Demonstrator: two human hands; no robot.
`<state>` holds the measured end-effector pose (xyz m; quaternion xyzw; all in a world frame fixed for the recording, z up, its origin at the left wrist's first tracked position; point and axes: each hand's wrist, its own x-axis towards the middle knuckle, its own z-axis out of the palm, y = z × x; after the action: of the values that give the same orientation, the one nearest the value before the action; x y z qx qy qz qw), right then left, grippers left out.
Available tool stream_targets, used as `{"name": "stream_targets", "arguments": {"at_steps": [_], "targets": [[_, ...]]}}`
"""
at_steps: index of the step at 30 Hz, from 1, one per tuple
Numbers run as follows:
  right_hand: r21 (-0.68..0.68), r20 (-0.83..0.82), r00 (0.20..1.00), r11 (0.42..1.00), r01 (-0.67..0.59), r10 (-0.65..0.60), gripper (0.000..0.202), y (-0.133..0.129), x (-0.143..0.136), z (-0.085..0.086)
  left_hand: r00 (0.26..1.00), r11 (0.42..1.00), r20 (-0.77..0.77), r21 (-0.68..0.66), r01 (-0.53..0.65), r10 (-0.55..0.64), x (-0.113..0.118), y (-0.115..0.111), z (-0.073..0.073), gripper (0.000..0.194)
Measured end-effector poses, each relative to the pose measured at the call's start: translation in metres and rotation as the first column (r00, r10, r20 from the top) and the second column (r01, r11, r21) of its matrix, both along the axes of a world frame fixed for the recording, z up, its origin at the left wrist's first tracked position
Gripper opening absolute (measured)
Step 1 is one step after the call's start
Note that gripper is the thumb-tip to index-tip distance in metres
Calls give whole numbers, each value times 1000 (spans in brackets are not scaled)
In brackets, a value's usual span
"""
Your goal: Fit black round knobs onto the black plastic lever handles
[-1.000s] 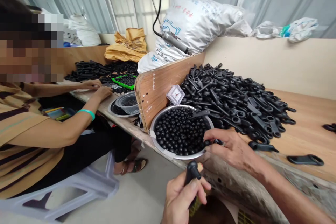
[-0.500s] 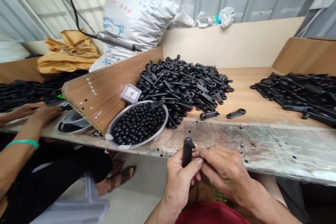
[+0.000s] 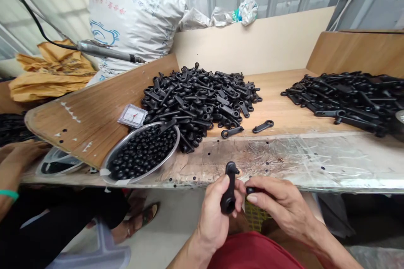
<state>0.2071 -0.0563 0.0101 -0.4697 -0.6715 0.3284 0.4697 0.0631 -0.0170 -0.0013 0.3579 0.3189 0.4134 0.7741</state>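
Note:
My left hand (image 3: pixel 214 212) grips a black plastic lever (image 3: pixel 230 187) upright, with its small peg at the top and its round, holed end at the bottom. Between the thumb and fingertips of my right hand (image 3: pixel 280 201) is a small black ball (image 3: pixel 250 190), just right of the lever and apart from it. A metal bowl (image 3: pixel 177 145) full of similar black balls stands to the left on the bench edge. Behind it rises a heap of black levers (image 3: pixel 202 101). Two single levers, one a loose lever (image 3: pixel 263 126), lie in front of that heap.
A second pile of black parts (image 3: pixel 353 96) lies at the right. A wooden divider (image 3: pixel 91 105) separates my place from a co-worker's hand (image 3: pixel 22 151) at the left. A small square gauge (image 3: pixel 132 116) leans by the bowl. An electric screwdriver (image 3: pixel 107 51) hangs above the divider.
My hands have drawn apart slightly; the ball now shows in my right fingertips, and the lever's lower holed end is uncovered. The view has shifted to the right.

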Motion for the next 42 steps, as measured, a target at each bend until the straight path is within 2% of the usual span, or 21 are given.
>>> {"name": "stream_targets", "arguments": {"at_steps": [3,7,10,13,17,20,25,27,30,32,34,36,37,40,42], "targets": [[-170,-331,940,985,24,-80,12,-2,4,-9,1000,1000,9,-11,-25,25,-2,0,2,33],[-294,-669,730,951,-91,-137,21,-1,-1,-21,1000,1000,18,2,3,-3,-4,-2,0,23],[-338,-772,608,930,-147,-185,21,-1,-8,-26,1000,997,19,71,21,-22,-4,-4,-5,22],[-354,-814,541,919,-175,-211,19,0,-14,-31,999,988,-41,149,29,-23,-4,-4,-13,24],[-332,-845,497,922,-200,-196,19,3,-18,-37,982,970,-157,233,-67,105,-5,-4,-22,32],[-335,-852,482,921,-198,-206,18,5,-20,-40,946,915,-263,398,-73,190,-6,-4,-23,31],[-347,-875,414,921,-175,-251,17,5,-23,-38,816,709,-450,702,74,361,-9,-9,-26,36],[-350,-874,405,925,-149,-266,17,3,-24,-36,798,627,-461,767,138,388,-9,-12,-29,41],[-357,-863,415,929,-96,-289,18,-1,-25,-35,795,464,-405,867,179,450,-5,-14,-32,45],[-366,-844,438,929,-47,-310,17,-5,-24,-38,783,345,-361,917,199,506,-3,-15,-33,46],[-377,-810,482,926,4,-333,18,-7,-23,-42,754,266,-353,933,242,554,-1,-14,-34,45],[-389,-762,544,920,49,-351,18,-9,-21,-45,731,233,-369,929,286,574,-2,-13,-35,44],[-396,-736,575,916,62,-357,18,-9,-20,-46,723,235,-386,922,306,573,-3,-13,-36,44],[-442,-677,640,896,40,-363,25,-7,-18,-43,724,256,-423,906,337,545,-7,-10,-37,46],[-489,-666,649,872,-8,-367,29,-3,-17,-39,738,298,-443,895,332,509,-9,-8,-38,45]]}}
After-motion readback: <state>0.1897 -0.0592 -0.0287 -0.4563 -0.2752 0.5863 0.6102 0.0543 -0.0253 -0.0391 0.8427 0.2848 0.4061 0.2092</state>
